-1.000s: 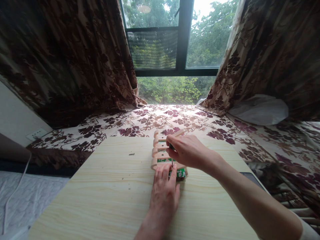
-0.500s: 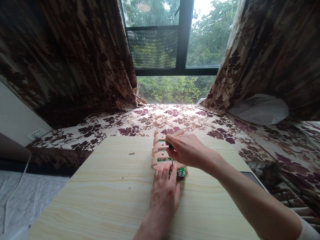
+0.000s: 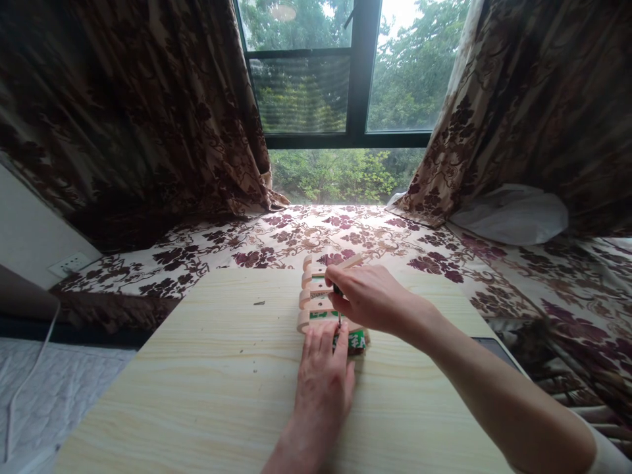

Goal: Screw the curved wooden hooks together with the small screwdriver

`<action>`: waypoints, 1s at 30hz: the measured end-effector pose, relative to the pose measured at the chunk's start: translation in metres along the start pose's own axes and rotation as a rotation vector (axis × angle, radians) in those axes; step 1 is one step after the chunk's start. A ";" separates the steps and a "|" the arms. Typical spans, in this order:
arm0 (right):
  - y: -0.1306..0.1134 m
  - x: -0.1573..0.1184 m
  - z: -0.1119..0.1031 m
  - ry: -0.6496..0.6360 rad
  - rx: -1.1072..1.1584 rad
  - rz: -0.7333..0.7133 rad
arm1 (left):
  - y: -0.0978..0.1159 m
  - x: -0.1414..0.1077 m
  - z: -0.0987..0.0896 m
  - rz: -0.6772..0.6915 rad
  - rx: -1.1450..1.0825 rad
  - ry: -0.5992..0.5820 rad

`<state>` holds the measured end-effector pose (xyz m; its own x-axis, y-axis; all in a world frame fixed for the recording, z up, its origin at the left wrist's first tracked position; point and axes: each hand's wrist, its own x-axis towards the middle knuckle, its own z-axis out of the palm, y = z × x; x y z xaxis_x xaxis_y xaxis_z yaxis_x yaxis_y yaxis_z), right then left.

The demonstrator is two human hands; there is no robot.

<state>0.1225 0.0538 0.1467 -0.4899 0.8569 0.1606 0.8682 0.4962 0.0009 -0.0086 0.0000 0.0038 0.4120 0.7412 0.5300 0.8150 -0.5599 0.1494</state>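
My right hand [image 3: 365, 296] is closed around the dark handle of a screwdriver [image 3: 337, 289], whose thin shaft points down. Its tip meets the nearest of several pale wooden strips [image 3: 305, 321] with rounded, hooked left ends. These strips lie in a row, with dark screw heads or holes visible on some. My left hand [image 3: 323, 365] lies with fingers stretched out on the nearest strip, the index fingertip close beside the screwdriver tip. Under the strips shows a green printed piece [image 3: 356, 340] with white characters. Whatever sits directly under the tip is too small to make out.
A loose screw [image 3: 259, 303] lies on the light wooden tabletop [image 3: 197, 395], left of the strips, with a few small specks nearer. A dark flat object [image 3: 495, 351] is at the right table edge. Beyond are a floral-covered ledge [image 3: 276, 237] and a white plastic bag [image 3: 513, 214].
Both hands stay in almost the same place, with the screwdriver still upright at the nearest strip. The whole view has shifted very slightly.
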 end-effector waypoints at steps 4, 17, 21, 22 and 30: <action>0.001 0.000 0.003 0.002 -0.002 0.017 | 0.000 0.000 0.000 -0.001 -0.002 -0.006; 0.002 -0.003 -0.005 0.000 0.003 -0.029 | 0.001 0.001 -0.002 0.007 -0.006 -0.024; 0.004 0.000 -0.001 0.016 -0.012 -0.002 | 0.001 0.002 -0.003 0.003 -0.008 -0.027; 0.005 0.001 -0.001 0.020 -0.015 0.005 | 0.000 0.002 -0.003 0.003 -0.009 -0.028; 0.003 -0.003 -0.005 0.032 0.015 -0.057 | 0.000 0.001 -0.004 0.000 -0.013 -0.039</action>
<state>0.1272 0.0523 0.1511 -0.5352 0.8225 0.1923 0.8378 0.5460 -0.0036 -0.0101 -0.0007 0.0074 0.4277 0.7547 0.4975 0.8096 -0.5646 0.1605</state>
